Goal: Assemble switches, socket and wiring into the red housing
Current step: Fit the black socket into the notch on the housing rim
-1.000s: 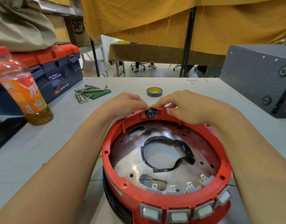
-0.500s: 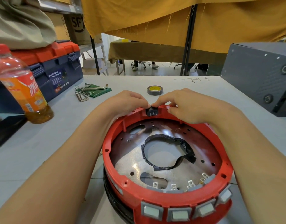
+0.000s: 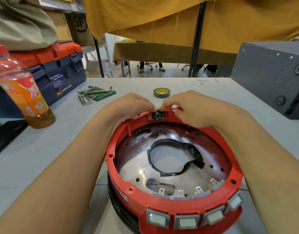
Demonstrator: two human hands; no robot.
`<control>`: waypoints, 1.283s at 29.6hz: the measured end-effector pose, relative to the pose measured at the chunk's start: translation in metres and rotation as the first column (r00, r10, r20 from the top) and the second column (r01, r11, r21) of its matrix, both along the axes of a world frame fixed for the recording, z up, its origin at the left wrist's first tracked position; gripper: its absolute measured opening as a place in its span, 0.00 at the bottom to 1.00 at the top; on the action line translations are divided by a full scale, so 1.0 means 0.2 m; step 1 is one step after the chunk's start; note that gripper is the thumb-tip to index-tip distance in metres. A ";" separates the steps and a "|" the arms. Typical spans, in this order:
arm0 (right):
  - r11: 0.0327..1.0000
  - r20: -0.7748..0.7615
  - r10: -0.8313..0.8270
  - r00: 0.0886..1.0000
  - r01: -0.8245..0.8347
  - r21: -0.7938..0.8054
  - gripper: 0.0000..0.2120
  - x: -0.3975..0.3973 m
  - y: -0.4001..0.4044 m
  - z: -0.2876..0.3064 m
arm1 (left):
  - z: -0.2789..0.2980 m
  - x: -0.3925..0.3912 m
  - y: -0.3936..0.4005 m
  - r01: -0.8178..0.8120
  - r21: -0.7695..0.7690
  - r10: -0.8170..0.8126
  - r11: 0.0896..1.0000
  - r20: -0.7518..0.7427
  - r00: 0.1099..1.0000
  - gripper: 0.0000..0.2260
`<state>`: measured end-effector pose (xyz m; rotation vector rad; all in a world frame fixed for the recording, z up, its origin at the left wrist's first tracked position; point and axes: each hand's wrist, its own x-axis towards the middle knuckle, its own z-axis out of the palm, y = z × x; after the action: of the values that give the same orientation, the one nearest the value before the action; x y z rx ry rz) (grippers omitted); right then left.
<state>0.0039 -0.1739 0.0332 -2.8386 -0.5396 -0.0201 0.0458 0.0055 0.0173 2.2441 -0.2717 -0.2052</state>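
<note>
The round red housing (image 3: 179, 208) lies on the grey table (image 3: 44, 149) right in front of me. A small black socket (image 3: 158, 116) sits in a notch of its far rim. My left hand (image 3: 133, 105) curls over that rim from the left, thumb tip at the socket's top. From the right, my right hand (image 3: 187, 107) pinches the socket with its index fingertip on top. Several grey square switches (image 3: 186, 222) fill the near wall, their metal terminals (image 3: 180, 193) poking inside. A black taped wire loop (image 3: 175, 157) lies on the metal base plate.
An orange drink bottle (image 3: 22, 92) stands at the left beside a blue and red toolbox (image 3: 57, 68). Hex keys (image 3: 88, 95) and a tape roll (image 3: 161, 92) lie beyond the housing. A dark grey box (image 3: 272, 76) stands at the right.
Both hands stay at the socket on the far rim; the fingertips have closed in slightly over its top. The housing has not moved.
</note>
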 end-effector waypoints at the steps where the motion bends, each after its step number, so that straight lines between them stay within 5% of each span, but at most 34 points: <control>1: 1.000 0.005 0.000 1.000 0.000 0.001 0.20 0.00 0.00 0.00 | 0.00 0.00 0.00 0.000 -0.003 0.000 1.000 -0.002 1.000 0.06; 12: 0.999 0.018 0.014 1.000 -0.014 -0.029 0.21 0.01 0.01 -0.01 | 0.03 0.08 0.00 -0.036 0.065 0.045 0.997 -0.148 0.988 0.13; 23: 1.000 0.040 -0.003 0.999 0.004 -0.020 0.21 -0.01 0.02 -0.02 | 0.06 0.07 -0.01 -0.036 0.068 0.047 0.997 -0.166 0.985 0.09; 30: 1.000 0.197 0.011 0.980 -0.006 -0.028 0.18 -0.04 0.01 -0.07 | 0.00 0.01 0.00 -0.119 -0.153 0.076 0.981 -0.261 0.962 0.13; 38: 1.000 0.195 0.021 0.981 -0.022 0.000 0.19 -0.04 0.00 -0.08 | 0.00 0.00 -0.02 -0.106 -0.138 0.079 0.985 -0.185 0.980 0.11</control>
<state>-0.0037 -0.1731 0.0173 -2.8453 -0.6097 -0.2971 0.0462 0.0024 0.0163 2.0708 -0.0826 -0.3244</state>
